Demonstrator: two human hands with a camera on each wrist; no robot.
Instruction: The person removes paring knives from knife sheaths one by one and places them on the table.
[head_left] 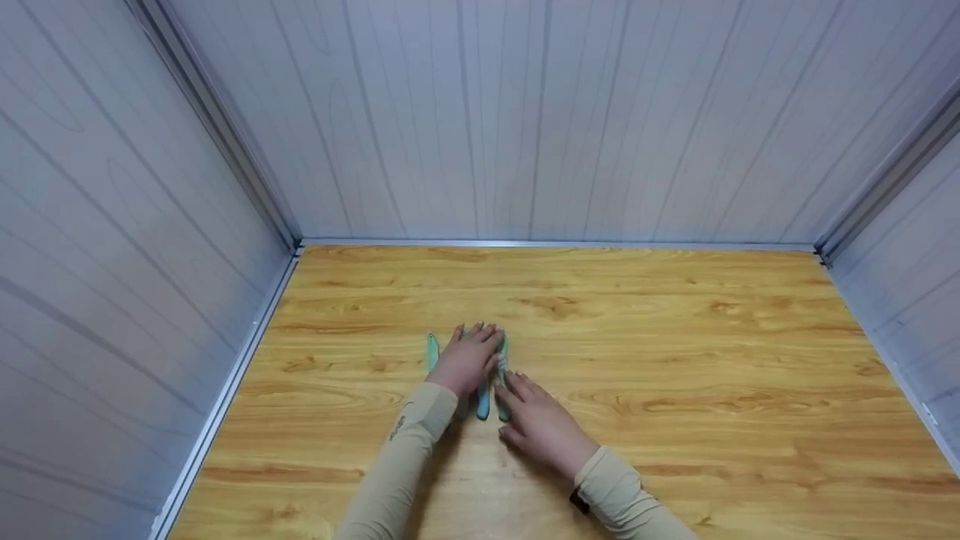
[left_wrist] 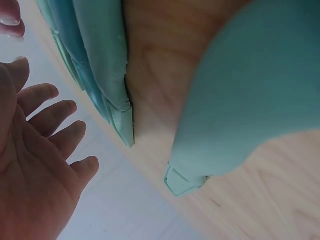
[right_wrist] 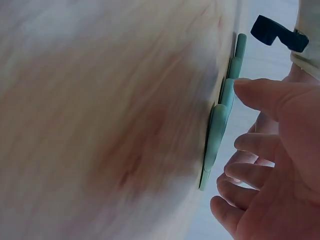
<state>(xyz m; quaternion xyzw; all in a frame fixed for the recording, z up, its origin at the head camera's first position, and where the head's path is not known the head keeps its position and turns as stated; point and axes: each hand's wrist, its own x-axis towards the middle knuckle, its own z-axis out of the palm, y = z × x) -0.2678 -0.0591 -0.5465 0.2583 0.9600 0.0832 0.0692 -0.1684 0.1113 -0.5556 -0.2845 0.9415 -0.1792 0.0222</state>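
Several slim green and blue strips with narrower tips lie side by side on the wooden table; their exact kind does not show. My left hand (head_left: 469, 360) is over the middle ones with fingers extended, hiding much of them. A blue strip (head_left: 483, 405) sticks out below that palm. Left of this hand is a light green strip (head_left: 432, 349). My right hand (head_left: 546, 426) lies beside the rightmost green strip (head_left: 504, 409), its loosely bent fingertips right at the edge. The left wrist view shows a large teal strip (left_wrist: 250, 95) close up, apart from a tight group (left_wrist: 102, 55).
The wood-grain tabletop (head_left: 712, 360) stretches around the hands. Pale panels enclose it, with a back wall (head_left: 525, 120), a left wall (head_left: 112, 225) and a right wall (head_left: 915, 247). A dark clip (right_wrist: 277, 34) shows at the sleeve in the right wrist view.
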